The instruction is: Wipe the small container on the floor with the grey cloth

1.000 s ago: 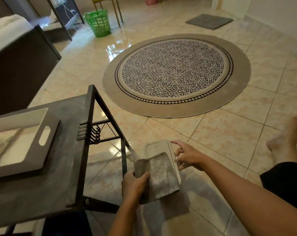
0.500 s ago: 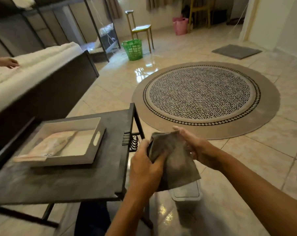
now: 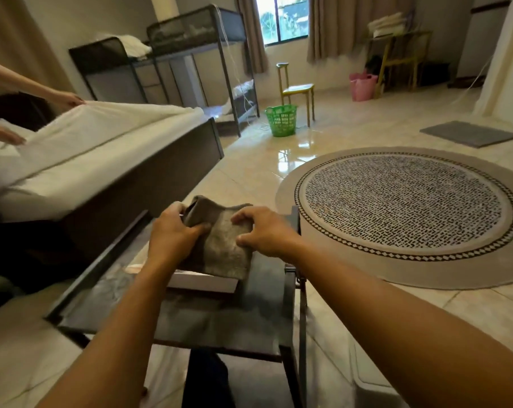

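Head view: left hand (image 3: 172, 234) and right hand (image 3: 264, 231) pinch fuzzy grey cloth (image 3: 220, 245).

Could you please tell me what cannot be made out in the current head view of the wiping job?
- Small container: not identifiable; a pale shape at the bottom edge is cut off and blurred.
- White tray: mostly hidden by the grey cloth and both hands.
- Left hand and right hand: each grip is on the cloth, fingertips partly buried in folds.
- Bed: blurred by motion.

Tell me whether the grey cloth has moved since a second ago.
Yes. The grey cloth, held in both hands, went from low by the floor beside the dark table to up over the table's top.
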Motion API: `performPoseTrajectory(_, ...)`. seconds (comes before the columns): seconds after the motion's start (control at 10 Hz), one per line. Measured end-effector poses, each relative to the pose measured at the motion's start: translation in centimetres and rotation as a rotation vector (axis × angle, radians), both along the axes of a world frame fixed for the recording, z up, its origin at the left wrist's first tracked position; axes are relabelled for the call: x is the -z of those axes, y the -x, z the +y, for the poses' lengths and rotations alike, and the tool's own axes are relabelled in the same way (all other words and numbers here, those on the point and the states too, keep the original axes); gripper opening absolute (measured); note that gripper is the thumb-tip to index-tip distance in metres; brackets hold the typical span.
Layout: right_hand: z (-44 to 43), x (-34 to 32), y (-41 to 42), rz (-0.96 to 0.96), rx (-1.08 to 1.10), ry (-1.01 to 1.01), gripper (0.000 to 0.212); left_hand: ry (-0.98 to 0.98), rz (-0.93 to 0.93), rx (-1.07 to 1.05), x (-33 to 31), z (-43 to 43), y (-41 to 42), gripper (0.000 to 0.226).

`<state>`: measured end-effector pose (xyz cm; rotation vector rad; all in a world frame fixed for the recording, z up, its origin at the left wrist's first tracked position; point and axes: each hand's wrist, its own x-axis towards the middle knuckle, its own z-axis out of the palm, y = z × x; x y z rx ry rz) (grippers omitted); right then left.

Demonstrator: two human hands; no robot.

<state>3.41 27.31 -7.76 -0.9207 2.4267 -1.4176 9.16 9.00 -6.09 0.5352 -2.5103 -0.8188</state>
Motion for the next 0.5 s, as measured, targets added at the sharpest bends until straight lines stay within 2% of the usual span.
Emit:
performPoseTrajectory(0.3, -4.7, 1.2, 1.9, 0.057, 0.021, -0.239, 0.057, -0.044, -0.164, -0.036, 3.7, -4.3, 3.2, 0.041)
performPoseTrajectory(0.4, -3.7, 0.2, 1.0, 0.067, 0.054, -0.153, 0.054, 0.014, -0.264, 0.018, 5.0, -4.5, 3.4, 0.044)
performPoseTrajectory(0.5, -1.0, -1.9, 0.2, 0.11, 0.076, 0.015, 0.051, 0.165, -0.234, -0.019, 5.0, -4.3, 3.5, 0.063)
